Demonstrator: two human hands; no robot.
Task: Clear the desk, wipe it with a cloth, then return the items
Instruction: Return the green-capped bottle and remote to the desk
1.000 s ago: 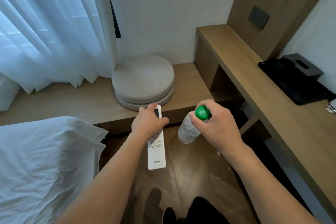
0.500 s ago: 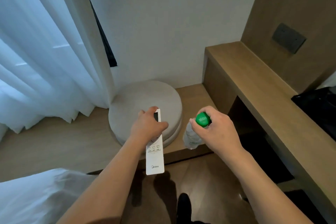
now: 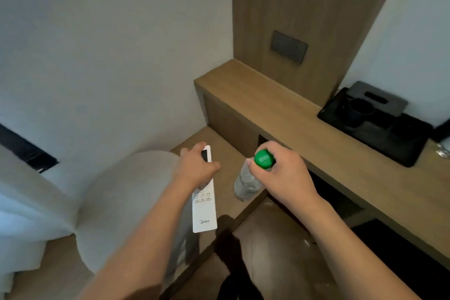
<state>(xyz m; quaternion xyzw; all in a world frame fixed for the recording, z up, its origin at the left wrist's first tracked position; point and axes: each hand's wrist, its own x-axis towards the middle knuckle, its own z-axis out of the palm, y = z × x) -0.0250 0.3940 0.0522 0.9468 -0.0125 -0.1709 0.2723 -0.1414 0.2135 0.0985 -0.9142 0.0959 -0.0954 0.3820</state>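
The left hand (image 3: 194, 168) is gripping a slim white plastic remote control (image 3: 204, 204); the right hand (image 3: 285, 175) is pinching a clear green-capped plastic bottle (image 3: 246, 184) by its neck.

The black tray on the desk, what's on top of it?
On the tray I can make out a dark cup and a grey box at the back. Everything is dark and blurred, so anything else there can't be told.

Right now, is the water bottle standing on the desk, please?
No, the right hand holds the water bottle by its green cap, off the desk.
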